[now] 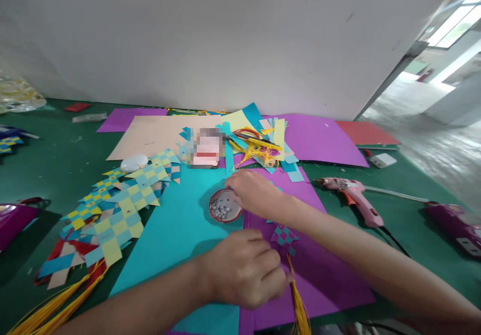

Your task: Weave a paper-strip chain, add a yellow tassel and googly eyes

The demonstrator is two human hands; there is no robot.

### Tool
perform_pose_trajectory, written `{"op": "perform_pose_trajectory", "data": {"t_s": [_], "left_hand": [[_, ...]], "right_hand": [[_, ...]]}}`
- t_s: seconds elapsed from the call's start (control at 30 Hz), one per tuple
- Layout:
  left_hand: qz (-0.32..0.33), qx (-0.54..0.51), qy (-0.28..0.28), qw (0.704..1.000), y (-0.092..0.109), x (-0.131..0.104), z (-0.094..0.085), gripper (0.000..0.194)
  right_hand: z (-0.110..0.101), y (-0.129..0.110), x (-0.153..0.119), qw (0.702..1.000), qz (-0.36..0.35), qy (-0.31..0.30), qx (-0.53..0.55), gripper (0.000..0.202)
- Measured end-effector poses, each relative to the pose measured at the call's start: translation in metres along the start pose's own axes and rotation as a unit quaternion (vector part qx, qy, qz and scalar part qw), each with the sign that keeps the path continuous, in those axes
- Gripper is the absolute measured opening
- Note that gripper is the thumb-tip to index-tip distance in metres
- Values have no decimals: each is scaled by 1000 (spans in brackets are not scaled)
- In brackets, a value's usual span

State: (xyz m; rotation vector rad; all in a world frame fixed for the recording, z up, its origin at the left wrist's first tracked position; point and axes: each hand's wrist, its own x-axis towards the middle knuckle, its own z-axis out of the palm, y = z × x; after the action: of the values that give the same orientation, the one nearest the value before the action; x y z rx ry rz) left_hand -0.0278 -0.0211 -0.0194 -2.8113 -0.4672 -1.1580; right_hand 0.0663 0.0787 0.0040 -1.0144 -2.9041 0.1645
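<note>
My right hand (255,191) reaches over the right side of a small round bowl (226,218) with a red rim, its fingers bent down at the edge. Small whitish bead-like pieces (220,210) lie in the bowl. What those fingertips hold, if anything, is hidden. Nearer to me, my left hand (248,270) is closed, with its fingertips at the top of a yellow tassel (299,307). The tassel hangs from a woven purple and teal paper fish (284,239), which lies on purple paper (323,275).
Woven blue and yellow paper fish (120,227) pile up at left beside a white oval object (134,162). A pink glue gun (356,197) lies right, its cord trailing. Paper scraps and yellow threads (259,149) lie behind the bowl, near a pixelated patch. A wall stands behind.
</note>
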Motion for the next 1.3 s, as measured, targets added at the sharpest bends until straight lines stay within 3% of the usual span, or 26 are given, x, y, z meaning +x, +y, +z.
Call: {"op": "perform_pose_trajectory", "data": {"t_s": [0.03,0.1,0.2,0.27,0.33,0.43,0.5,0.57,0.67,0.77,0.83,0.97,1.2,1.3], "left_hand": [[-36,-9,34,999,-3,2,-5,30],[-168,-51,123,977,-13,5,-16,28],[-384,-100,253,882,-34,8,-28,29],[-495,-146,294,804,-48,8,-28,10],[-567,-238,279,738,-56,8,-23,20],[-619,-350,155,686,-55,8,-13,34],[-625,-378,79,678,-51,9,-8,37],[-627,-384,46,677,-47,10,-7,38],[-638,-361,37,679,-46,12,-9,37],[-661,-358,18,659,-47,14,-13,39],[-666,-366,11,650,-48,16,-14,40],[-648,-345,14,679,-49,15,-14,35],[-650,-374,-2,662,-48,13,-13,36],[-644,-367,-8,671,-48,14,-12,35]], "right_hand": [[0,3,0,1000,2,1,7,15],[-4,10,-4,999,3,13,30,16],[-16,22,-17,994,6,74,78,15],[-25,27,-29,988,12,117,97,14],[-32,30,-40,984,30,143,101,14],[-34,29,-54,979,62,164,105,16],[-30,29,-61,977,78,170,107,16],[-25,28,-68,973,92,179,114,17],[-21,30,-77,962,103,211,141,17],[-21,34,-83,959,70,230,151,12],[-21,36,-85,966,39,214,140,11],[-18,35,-86,980,2,168,107,13],[-14,31,-83,989,2,124,78,14],[-13,33,-82,990,6,116,83,12]]}}
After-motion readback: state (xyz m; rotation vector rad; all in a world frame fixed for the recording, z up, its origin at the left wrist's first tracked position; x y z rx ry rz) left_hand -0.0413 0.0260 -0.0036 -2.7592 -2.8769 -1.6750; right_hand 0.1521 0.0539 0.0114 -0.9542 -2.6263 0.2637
